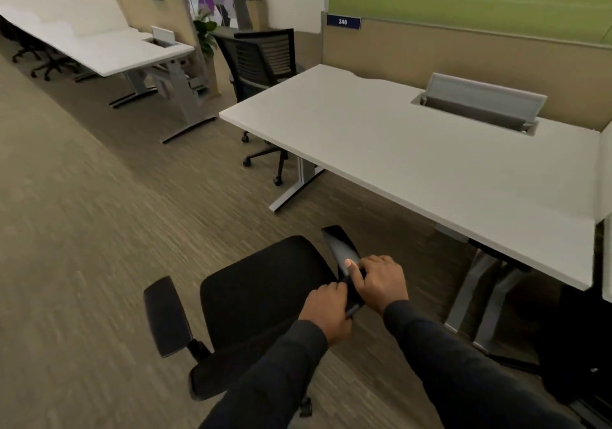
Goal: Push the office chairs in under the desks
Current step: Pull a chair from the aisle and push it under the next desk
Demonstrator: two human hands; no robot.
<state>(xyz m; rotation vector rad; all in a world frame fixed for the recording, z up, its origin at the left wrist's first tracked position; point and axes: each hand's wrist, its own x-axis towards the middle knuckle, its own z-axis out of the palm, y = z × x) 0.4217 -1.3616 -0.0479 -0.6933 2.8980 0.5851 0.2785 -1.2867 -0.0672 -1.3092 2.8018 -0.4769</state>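
Observation:
A black office chair (261, 292) stands on the carpet just below me, out in front of the white desk (414, 150). Its seat faces the desk, and its left armrest (167, 316) sticks out to the left. My left hand (326, 312) and my right hand (381, 282) both grip the chair's right armrest (341, 246), the right hand further forward with its thumb on the pad. Two more black chairs (255, 60) stand at the desk's far left end, beside it and not under it.
A grey flap (480, 97) stands open in the desk top. The desk's metal legs (298, 186) reach onto the carpet. A second row of white desks (109, 47) runs along the left with chairs under it. A beige partition (463, 50) backs the near desk.

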